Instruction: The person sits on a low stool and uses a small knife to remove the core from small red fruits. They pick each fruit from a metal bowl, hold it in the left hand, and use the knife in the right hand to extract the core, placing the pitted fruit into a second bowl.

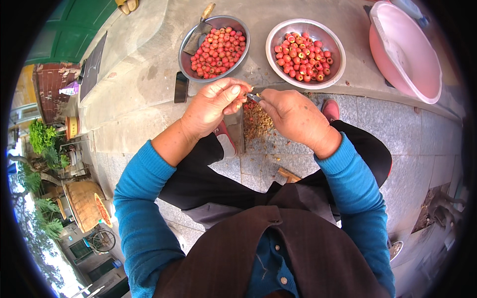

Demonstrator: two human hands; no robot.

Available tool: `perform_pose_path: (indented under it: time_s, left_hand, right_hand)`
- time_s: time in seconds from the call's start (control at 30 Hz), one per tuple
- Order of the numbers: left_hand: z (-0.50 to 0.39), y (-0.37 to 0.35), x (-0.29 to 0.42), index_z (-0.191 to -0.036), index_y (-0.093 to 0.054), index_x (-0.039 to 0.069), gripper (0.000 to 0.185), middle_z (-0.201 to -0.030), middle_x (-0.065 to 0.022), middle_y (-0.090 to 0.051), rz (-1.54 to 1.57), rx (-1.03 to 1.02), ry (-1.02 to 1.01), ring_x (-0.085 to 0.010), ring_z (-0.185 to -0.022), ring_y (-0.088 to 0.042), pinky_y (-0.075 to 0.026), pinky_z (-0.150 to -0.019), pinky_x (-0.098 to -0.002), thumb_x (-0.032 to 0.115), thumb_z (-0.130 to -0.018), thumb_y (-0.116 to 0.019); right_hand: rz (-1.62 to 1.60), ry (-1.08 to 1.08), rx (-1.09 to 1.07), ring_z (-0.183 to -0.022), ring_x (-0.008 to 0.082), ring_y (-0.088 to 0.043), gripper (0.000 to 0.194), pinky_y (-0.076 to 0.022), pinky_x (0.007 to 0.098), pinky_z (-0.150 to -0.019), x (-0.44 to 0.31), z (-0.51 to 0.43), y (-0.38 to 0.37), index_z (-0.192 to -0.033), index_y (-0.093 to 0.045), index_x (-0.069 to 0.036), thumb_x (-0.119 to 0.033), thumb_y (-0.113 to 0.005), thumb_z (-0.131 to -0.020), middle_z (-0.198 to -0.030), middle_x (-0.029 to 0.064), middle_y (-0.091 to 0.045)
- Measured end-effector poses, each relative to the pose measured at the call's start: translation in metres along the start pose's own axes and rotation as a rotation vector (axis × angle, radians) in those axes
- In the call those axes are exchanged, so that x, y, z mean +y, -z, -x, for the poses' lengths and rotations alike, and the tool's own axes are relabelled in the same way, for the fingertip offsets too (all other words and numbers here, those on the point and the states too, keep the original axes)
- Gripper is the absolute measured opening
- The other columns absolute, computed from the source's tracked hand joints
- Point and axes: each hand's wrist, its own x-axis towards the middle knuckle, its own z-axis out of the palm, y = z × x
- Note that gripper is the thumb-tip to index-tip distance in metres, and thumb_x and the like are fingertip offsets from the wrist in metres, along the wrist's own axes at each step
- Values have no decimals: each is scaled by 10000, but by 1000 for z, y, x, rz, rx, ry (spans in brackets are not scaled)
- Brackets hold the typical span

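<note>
My left hand [220, 102] pinches a small red fruit [245, 94], perhaps a hawthorn berry, mostly hidden by the fingers. The blade of a small knife [254, 97] points at that fruit; its handle is inside my closed right hand [294, 115]. Beyond my left hand, a steel basin [246, 44] holds many whole red fruits and a wide-bladed tool with a wooden handle [207, 12]. Beyond my right hand stands another metal basin [342, 70] with red fruits, several showing cut, pale ends. Fruit scraps [261, 121] lie on the ground below my hands.
A dark phone [181, 87] lies on the concrete ledge [138, 74], left of my hands. A pink plastic tub [425, 56] sits at the far right of the ledge. My shoes [225, 140] flank the scraps, and a piece of wood [288, 174] is on the paving between my legs.
</note>
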Motion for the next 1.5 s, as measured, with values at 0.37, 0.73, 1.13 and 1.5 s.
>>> perform_pose_path:
  time_s: [0.37, 0.73, 1.13, 1.5]
  left_hand:
    - [-2, -5, -8, -1169, -605, -5, 296, -1052, -44, -626, 67, 33, -79, -81, -686, -405, -347, -618, -202, 241, -1027, -519]
    - [-1, -16, -5, -1227, -570, -3, 277, -981, -25, -548, 152, 45, -190, -76, -732, -419, -355, -658, -202, 184, -1033, -503]
    - [0, -17, -10, -1276, -541, 2, 322, -974, -1, -546, 102, 41, -232, -78, -795, -461, -375, -687, -202, 176, -1006, -557]
    - [-1, -11, -6, -1236, -557, -11, 293, -976, -16, -560, 171, 29, -141, -87, -774, -479, -376, -661, -205, 185, -1020, -535]
  right_hand:
    - [-762, -332, -135, -601, 107, -482, 228, -427, 293, -575, 4, -1, -26, -862, -595, -5, -171, -520, -1000, -660, 30, -528]
    - [-1244, -534, -222, -453, 48, -300, 227, -230, 221, -405, -10, 0, -19, -912, -581, -55, -204, -472, -1045, -602, -35, -395]
    - [-1370, -624, -232, -427, 51, -312, 206, -218, 231, -368, -12, -2, -16, -886, -552, -54, -184, -473, -1025, -603, -25, -422]
    - [-775, -337, -105, -643, 109, -554, 260, -481, 300, -620, 3, -7, -23, -854, -605, 19, -181, -520, -998, -693, 33, -578]
